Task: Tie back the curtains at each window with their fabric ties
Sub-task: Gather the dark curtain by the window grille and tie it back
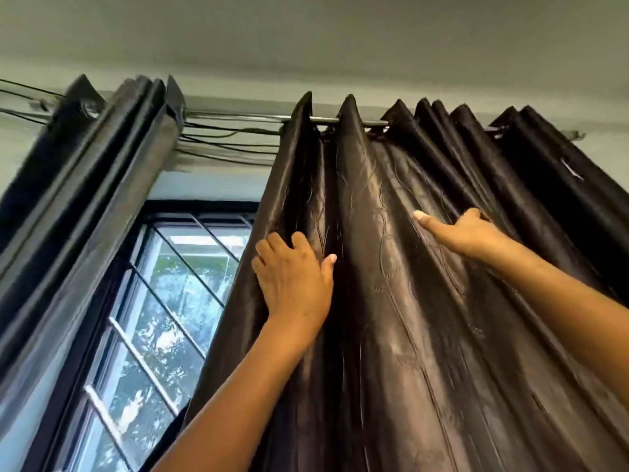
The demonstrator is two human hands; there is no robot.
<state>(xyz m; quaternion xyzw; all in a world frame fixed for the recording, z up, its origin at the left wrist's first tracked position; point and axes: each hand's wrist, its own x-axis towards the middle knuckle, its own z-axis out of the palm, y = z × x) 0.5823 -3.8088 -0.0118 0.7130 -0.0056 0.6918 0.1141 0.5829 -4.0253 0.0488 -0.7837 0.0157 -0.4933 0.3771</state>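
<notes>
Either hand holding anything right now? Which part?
Both grip the right curtain high up: left hand curls round its leading edge fold, right hand hooks a pleat further right. No tie in view.

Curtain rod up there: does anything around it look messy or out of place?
Yes. Loose black cables sag in a tangle just under the curtain rod, in the gap between the left curtain and the right curtain. They look untidy rather than fixed in place.
</notes>
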